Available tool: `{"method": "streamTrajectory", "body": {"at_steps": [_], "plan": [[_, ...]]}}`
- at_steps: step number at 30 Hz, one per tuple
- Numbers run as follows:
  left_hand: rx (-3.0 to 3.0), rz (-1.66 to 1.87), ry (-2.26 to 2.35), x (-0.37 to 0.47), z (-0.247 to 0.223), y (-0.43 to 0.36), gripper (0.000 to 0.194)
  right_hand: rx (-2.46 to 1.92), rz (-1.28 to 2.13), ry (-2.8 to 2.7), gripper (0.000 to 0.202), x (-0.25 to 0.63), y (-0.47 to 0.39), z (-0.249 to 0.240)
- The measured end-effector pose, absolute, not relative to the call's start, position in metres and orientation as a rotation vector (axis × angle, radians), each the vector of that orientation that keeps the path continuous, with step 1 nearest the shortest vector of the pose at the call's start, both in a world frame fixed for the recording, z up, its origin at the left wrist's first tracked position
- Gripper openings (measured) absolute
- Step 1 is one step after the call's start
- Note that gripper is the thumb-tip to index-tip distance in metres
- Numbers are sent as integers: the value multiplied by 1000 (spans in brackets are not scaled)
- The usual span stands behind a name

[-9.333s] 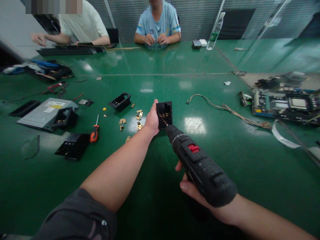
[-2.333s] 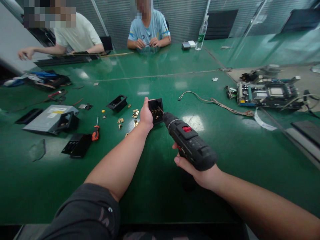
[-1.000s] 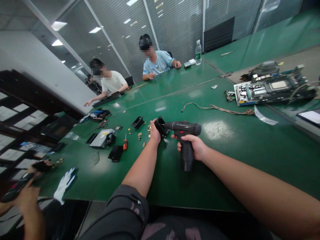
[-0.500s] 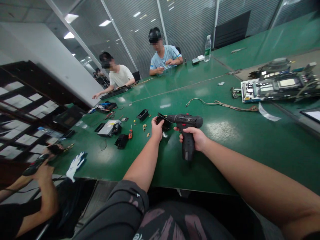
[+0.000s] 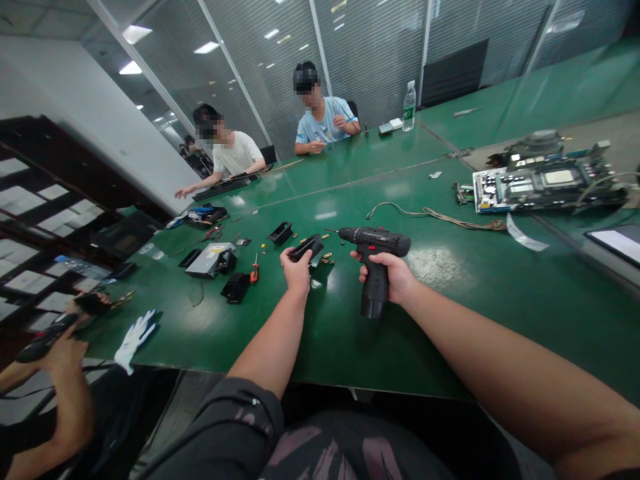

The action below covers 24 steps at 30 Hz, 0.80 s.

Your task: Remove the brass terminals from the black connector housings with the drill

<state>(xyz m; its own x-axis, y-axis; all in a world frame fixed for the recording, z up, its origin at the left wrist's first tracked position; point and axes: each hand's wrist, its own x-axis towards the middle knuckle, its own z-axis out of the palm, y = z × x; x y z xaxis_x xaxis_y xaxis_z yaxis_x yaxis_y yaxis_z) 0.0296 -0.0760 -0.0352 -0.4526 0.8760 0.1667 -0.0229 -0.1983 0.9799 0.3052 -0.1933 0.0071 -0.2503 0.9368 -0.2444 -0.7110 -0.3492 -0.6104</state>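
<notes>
My right hand [image 5: 390, 275] is wrapped round the grip of a black cordless drill [image 5: 375, 243], its thin bit pointing left. In my left hand [image 5: 297, 272] is a black plastic housing [image 5: 306, 247], tilted above the table and partly hidden by my fingers. A gap separates the bit from the housing. Several small brass-coloured pieces [image 5: 327, 256] lie just right of the housing. Behind my left hand sits a black open box-shaped part [image 5: 281, 233]. Further left are another black housing [image 5: 235, 287] and an orange-handled screwdriver [image 5: 255, 272].
A silver-grey boxy unit [image 5: 210, 259] stands left on the green table [image 5: 340, 347]. A white glove [image 5: 135, 339] lies near the front edge. Cables [image 5: 435, 213] and circuit boards [image 5: 545, 183] are at right. Two people sit opposite; a third person's hand [image 5: 67, 347] holds a drill at left.
My left hand has drawn the black housing left, away from the drill bit, and turned it. The bit and brass-coloured pieces are now uncovered. My right hand still holds the drill.
</notes>
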Motion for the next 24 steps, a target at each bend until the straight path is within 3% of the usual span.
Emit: {"method": "streamTrajectory", "body": {"at_steps": [7,13,21,24], "plan": [[1649,1562,1828,-61,-21,-114,52,-741,1870,-411,51,305,-191,4],[2381,1259,1787,-115,-21,-111,37,-767,1886,-399,51,303,-192,2],[2548,1040,1824,-128,-19,-85,30,-811,1894,-428,51,300,-196,-1],[2625,900,1741,-128,-18,-78,36,-830,1891,-444,50,298,-198,-1]]}}
